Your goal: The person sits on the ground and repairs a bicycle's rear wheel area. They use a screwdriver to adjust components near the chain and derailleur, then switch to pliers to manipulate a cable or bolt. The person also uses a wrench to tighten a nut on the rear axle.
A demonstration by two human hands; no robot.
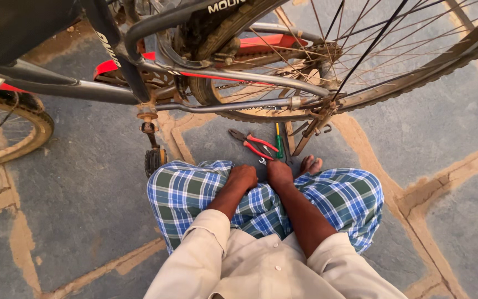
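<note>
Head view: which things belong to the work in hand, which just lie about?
In hand:
left hand
right hand
red-handled pliers
green-handled screwdriver
grey-framed bicycle's spoked rear wheel

Lying about:
black pedal
grey stone floor

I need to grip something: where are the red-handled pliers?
In the head view, the pliers lie on the stone floor just ahead of the right hand, beside a green-handled screwdriver.

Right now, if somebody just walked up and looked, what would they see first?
First the big bicycle, lying across the top of the picture, with its spoked back wheel on the right. Then the red-handled pliers and a green screwdriver on the stone floor just under that wheel. Nearest are the person's two hands, left hand and right hand, resting on blue checked cloth.
</note>
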